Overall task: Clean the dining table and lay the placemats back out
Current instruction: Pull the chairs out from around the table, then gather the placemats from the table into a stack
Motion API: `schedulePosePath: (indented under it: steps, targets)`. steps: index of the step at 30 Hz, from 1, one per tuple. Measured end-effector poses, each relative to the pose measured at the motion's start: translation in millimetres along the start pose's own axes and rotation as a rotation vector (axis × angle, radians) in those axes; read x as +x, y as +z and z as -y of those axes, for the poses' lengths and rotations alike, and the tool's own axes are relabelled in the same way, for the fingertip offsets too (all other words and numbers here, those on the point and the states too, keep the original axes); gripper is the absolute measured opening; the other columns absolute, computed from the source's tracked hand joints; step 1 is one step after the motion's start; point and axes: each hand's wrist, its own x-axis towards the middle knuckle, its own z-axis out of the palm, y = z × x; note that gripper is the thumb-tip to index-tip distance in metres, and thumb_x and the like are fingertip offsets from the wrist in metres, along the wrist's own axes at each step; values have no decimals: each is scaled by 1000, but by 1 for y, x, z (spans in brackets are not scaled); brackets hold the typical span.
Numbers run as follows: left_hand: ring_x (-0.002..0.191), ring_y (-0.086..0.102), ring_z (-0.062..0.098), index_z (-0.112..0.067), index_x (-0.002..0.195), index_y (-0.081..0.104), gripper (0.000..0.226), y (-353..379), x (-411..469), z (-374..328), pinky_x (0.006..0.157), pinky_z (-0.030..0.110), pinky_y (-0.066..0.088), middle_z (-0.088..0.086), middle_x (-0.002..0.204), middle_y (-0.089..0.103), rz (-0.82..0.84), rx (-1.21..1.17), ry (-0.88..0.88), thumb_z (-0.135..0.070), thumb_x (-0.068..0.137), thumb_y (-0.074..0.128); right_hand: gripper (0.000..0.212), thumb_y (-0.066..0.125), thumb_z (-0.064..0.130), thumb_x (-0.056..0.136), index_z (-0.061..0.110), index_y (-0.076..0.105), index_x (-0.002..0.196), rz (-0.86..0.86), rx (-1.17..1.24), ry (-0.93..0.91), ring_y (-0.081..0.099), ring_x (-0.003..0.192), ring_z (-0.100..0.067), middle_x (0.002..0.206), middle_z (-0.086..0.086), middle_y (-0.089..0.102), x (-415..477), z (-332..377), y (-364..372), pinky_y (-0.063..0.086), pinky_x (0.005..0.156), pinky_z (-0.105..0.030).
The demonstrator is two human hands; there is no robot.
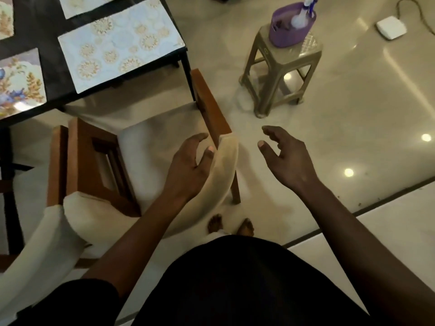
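Left hand (pixel 190 165), loose-fingered, touches cream-padded wooden chair (pixel 226 165); right hand (pixel 287 158) hangs spread, empty. Careless shove could jolt black dining table (pixel 35 24), skewing patterned placemats (pixel 120 48).

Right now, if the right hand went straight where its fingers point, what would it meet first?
Likely the brown stool, at its near leg, though the right hand may pass above it.

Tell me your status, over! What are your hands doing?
Left hand open at the chair back; right hand open, empty. Placemats laid out on the table. Stool with purple caddy stands aside.
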Motion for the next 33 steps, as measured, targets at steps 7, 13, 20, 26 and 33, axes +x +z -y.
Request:
schedulePosePath:
  steps: [7, 13, 20, 26, 33]
  targets:
    - [137, 47, 7, -30, 150, 49, 48, 25, 54, -34, 108, 32, 39, -3, 155, 54, 35, -24, -9, -53, 107, 45, 48, 56, 49, 104, 30, 54, 148, 73, -32, -14, 57, 134, -15, 148, 3, 60, 56, -27, -40, 50, 110, -45]
    - [130, 61, 13, -35, 146, 50, 50, 62, 106, -70, 104, 48, 56, -4, 148, 59, 22, -134, -87, -60, 103, 46, 47, 57, 51, 103, 34, 55, 147, 138, -43, 13, 61, 126, -11, 145, 4, 61, 132, -72, -82, 50, 108, -44]
    - [131, 55, 10, -29, 150, 51, 47, 94, 156, -126, 109, 52, 52, -6, 145, 56, -155, -207, -257, -46, 106, 50, 45, 60, 43, 104, 30, 57, 146, 236, -54, -79, 57, 125, -5, 143, 7, 63, 227, -100, -154, 51, 104, -35]
    - [132, 51, 2, -32, 148, 53, 41, 111, 189, -153, 112, 37, 45, -22, 139, 52, -319, -215, -327, -39, 108, 53, 45, 62, 41, 103, 26, 58, 145, 299, -149, -170, 65, 115, -18, 140, 0, 66, 302, -100, -186, 47, 96, -31]
    - [124, 58, 4, -34, 143, 56, 36, 105, 222, -155, 106, 33, 50, -18, 135, 60, -456, -292, -393, -41, 108, 53, 47, 59, 46, 102, 31, 55, 146, 446, -166, -351, 58, 132, -13, 146, 3, 61, 377, -71, -154, 50, 108, -42]
